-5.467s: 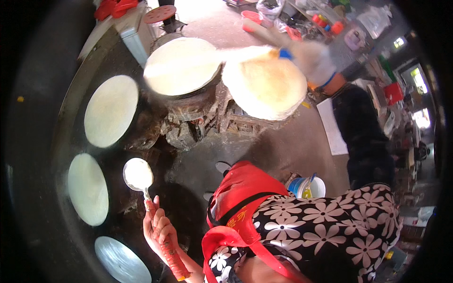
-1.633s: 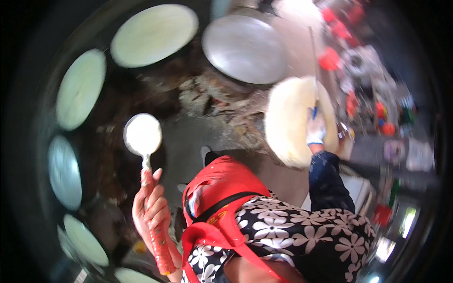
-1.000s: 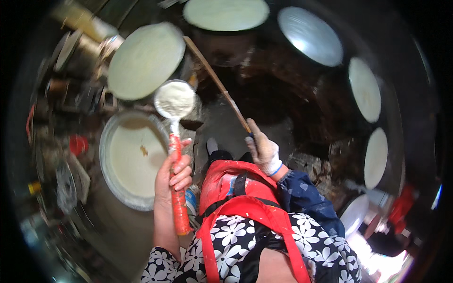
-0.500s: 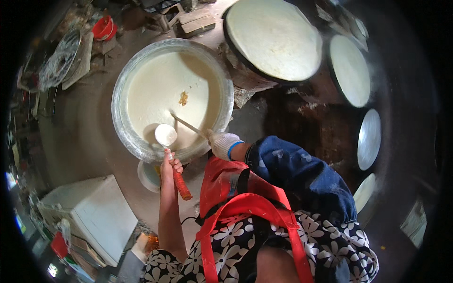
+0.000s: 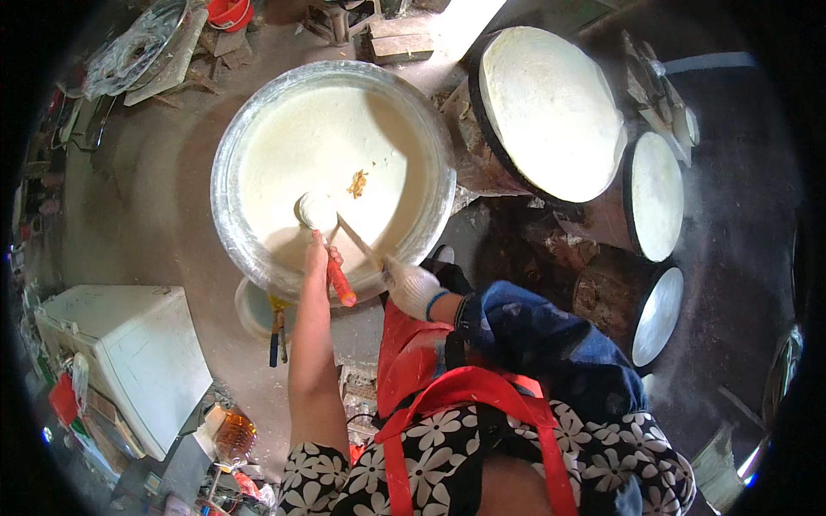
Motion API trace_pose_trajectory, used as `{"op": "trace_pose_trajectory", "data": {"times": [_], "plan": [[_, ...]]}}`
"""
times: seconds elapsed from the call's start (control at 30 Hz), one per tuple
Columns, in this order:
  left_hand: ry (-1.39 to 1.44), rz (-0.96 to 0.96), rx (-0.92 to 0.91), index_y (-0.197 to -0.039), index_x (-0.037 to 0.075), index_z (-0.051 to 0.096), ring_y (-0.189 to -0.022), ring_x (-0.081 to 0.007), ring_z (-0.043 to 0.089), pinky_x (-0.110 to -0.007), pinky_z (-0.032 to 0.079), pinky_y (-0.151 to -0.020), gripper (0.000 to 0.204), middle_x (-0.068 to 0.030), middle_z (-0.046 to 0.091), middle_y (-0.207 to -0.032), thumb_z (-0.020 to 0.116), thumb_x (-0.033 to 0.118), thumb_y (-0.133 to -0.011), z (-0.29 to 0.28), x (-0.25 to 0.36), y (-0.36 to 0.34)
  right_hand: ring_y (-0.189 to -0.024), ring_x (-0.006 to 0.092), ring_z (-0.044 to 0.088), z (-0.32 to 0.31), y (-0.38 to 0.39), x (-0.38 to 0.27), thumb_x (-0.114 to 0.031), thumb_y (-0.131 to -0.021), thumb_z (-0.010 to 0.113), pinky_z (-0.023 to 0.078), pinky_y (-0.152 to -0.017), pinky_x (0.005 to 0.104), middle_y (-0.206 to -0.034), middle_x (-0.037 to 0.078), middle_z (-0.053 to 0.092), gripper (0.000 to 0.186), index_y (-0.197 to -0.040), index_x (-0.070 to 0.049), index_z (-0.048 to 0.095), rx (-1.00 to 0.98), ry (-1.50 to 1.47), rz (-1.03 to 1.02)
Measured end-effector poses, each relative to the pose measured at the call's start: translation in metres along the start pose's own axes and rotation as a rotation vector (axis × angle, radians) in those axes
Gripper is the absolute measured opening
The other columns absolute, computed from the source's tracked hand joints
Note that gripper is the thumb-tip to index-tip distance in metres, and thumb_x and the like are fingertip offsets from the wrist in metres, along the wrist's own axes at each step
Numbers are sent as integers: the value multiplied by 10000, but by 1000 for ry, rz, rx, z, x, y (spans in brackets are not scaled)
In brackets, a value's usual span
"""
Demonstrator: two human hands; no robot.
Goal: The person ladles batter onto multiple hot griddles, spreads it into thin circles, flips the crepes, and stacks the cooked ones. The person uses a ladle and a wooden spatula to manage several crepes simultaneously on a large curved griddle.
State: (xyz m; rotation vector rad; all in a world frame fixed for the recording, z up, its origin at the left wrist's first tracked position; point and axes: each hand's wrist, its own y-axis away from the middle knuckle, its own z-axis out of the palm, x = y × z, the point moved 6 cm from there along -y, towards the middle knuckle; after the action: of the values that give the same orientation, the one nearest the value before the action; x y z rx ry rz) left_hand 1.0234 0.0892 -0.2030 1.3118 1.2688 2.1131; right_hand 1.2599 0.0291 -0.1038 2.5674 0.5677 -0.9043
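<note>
A large metal basin (image 5: 225, 176) of pale, creamy batter (image 5: 297, 138) stands in front of me, with a small brown clump (image 5: 357, 182) on the batter. My bare left hand (image 5: 320, 255) is closed around the red-wrapped handle of a ladle (image 5: 317, 210), whose batter-coated bowl is over or at the batter's surface. In a white knit glove, my right hand (image 5: 414, 286) grips a thin wooden stick (image 5: 361, 244) at the basin's near right rim. The stick's far end is beside the ladle's bowl; whether they touch I cannot tell.
At the right stand several round griddles, including a large one covered with a pale sheet (image 5: 551, 112), a smaller covered one (image 5: 658, 196) and a bare one (image 5: 658, 316). A bucket (image 5: 249, 310) sits under the basin's near edge. A white chest (image 5: 129, 361) is at left.
My left hand has moved the ladle away from the near rim, toward the basin's middle, close to the stick's end. My right hand still grips the stick. The whole view has shifted.
</note>
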Motion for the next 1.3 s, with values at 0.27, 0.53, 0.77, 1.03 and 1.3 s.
{"op": "trace_pose_trajectory", "data": {"times": [0.27,0.53,0.77,1.03,1.3], "plan": [[1123,-225,-702,-1337,-132,496,-606,-97,512,-242,490,-557,385,-18,496,-801,555,154,-1085,45,14,73,-444,97,504,-65,43,-33,-326,-1145,493,443,-358,279,-777,19,623,528,-1633,-142,414,-320,-1085,489],[1254,20,-843,-1492,-152,354,-613,-110,509,-266,488,-542,508,-35,462,-837,525,59,-1063,67,103,228,-471,104,539,-123,67,-76,-419,-1138,486,456,-398,276,-759,12,666,494,-1544,-145,544,-440,-1166,248],[703,407,-940,-1490,-174,351,-562,-71,479,-212,444,-459,501,-35,440,-815,444,173,-1141,74,208,361,-501,73,527,-206,73,-161,-393,-1149,484,427,-423,246,-787,9,645,548,-1613,-106,435,-359,-1239,-104],[-89,1201,-90,-1494,-12,498,-495,-23,338,-204,281,-388,574,37,426,-736,518,427,-1124,68,314,518,-718,45,587,-298,40,-244,-349,-1155,487,495,-654,237,-857,-18,675,563,-1649,-92,403,-13,-871,-551],[562,253,-974,-1575,-143,271,-564,-110,468,-232,415,-420,556,-86,448,-877,386,206,-1159,62,273,374,-791,137,685,-270,7,-172,-264,-1144,505,573,-776,310,-883,55,666,542,-1655,-125,390,148,-614,-358]]}}
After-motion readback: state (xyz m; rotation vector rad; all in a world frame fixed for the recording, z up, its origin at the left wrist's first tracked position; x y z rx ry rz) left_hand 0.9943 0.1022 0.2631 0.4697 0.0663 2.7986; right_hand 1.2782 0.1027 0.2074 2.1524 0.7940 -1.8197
